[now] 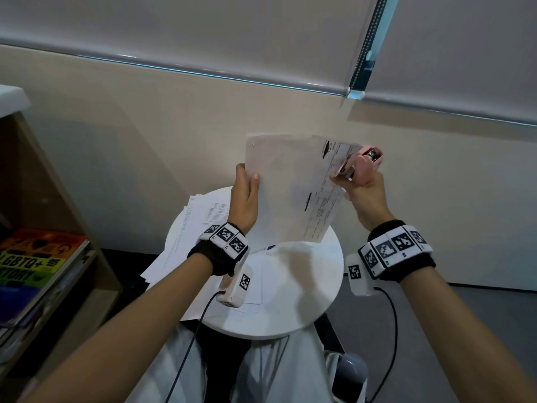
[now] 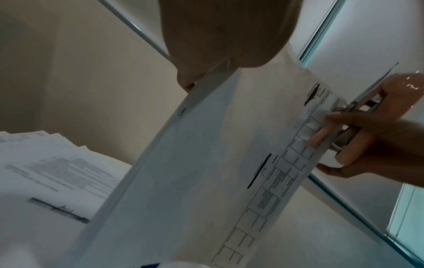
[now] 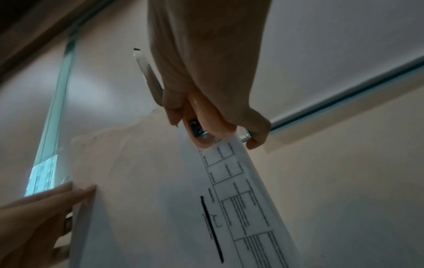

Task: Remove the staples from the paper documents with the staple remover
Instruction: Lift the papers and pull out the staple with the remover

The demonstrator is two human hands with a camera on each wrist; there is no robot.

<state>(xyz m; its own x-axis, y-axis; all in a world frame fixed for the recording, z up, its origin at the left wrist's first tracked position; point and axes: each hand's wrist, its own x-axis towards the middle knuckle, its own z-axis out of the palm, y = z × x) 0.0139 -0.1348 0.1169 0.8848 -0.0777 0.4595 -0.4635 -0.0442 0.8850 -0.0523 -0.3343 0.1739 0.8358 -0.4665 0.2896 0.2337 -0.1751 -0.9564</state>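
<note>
A stapled paper document [image 1: 290,187] with a printed table is held up in the air above the round table. My left hand [image 1: 245,196] grips its left edge, thumb on the near face. My right hand [image 1: 359,187] grips a pink staple remover [image 1: 366,159] that bites on the document's top right corner. In the left wrist view the pink staple remover [image 2: 376,117] meets the document [image 2: 218,172] at its right edge. The right wrist view has the staple remover [image 3: 206,125] pinched over the document [image 3: 160,190] top edge. The staple itself is hidden.
A round white table [image 1: 331,289] below the hands carries a spread of loose printed sheets [image 1: 197,222]. A wooden shelf [image 1: 43,181] with a rainbow-coloured book [image 1: 35,263] stands at the left. A beige wall and roller blinds lie behind.
</note>
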